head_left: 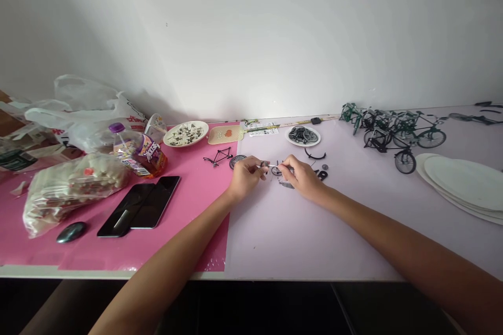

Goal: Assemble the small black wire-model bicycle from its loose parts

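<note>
At the middle of the table, my left hand (247, 174) is closed in a pinch on a small part that I cannot make out clearly. A thin pale rod (272, 166) runs between both hands, and the fingers of my right hand (301, 175) are closed on its other end. Close beside them lie a small black-rimmed model bicycle wheel (237, 160), a black model bicycle frame (218, 156), a curved black strip (315, 155) and a black part with holes (322, 175). Some small grey pieces under the hands are partly hidden.
Several model bicycles (426, 133) stand at right, near stacked white plates (467, 180). Behind are a plate of black parts (290, 138) and a plate of pale pieces (167, 141). A drink bottle (143, 154), stuffed plastic bag (74, 186), phones (155, 204) and dark mouse-like object (71, 232) lie left.
</note>
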Motion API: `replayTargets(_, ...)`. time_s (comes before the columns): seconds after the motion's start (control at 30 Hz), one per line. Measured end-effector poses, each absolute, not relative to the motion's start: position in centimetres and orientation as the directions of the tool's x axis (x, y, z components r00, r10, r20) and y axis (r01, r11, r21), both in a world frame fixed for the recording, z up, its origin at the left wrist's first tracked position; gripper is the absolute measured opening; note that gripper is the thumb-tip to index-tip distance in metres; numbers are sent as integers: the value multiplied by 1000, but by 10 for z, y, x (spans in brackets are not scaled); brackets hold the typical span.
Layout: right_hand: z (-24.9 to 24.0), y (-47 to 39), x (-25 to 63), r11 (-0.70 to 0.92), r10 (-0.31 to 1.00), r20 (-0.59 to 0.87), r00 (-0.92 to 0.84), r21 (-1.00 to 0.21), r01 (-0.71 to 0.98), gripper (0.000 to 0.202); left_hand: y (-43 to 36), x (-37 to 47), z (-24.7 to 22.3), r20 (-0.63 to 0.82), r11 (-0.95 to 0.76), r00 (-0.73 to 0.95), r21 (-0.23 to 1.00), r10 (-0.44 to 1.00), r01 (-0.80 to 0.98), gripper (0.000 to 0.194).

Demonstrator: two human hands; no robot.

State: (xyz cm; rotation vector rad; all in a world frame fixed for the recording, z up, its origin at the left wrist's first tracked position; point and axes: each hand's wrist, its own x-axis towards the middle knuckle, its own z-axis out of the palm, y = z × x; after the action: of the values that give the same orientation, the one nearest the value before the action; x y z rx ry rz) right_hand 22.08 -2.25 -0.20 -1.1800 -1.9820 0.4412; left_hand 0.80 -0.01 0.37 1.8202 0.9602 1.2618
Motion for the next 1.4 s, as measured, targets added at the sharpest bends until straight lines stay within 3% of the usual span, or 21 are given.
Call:
replayTargets(0.5,-3,-23,218,490,868,443,-224,-689,534,44,2,9,-2,499,-562,282,798,819,220,22)
replayTargets(0.8,-6,-23,219,542,838,479,-260,-675,500,22,4,6,1,476,-537,268,807,838,245,29)
replayTargets(1.17,-8,-22,218,516,852,462,-246,-661,545,38,4,7,-2,500,-561,281,802,819,208,20)
replayTargets(1.4,-10,-19,218,530,839,496,-223,-656,537,43,0,6,3,498,-602,358,743,789,292,17)
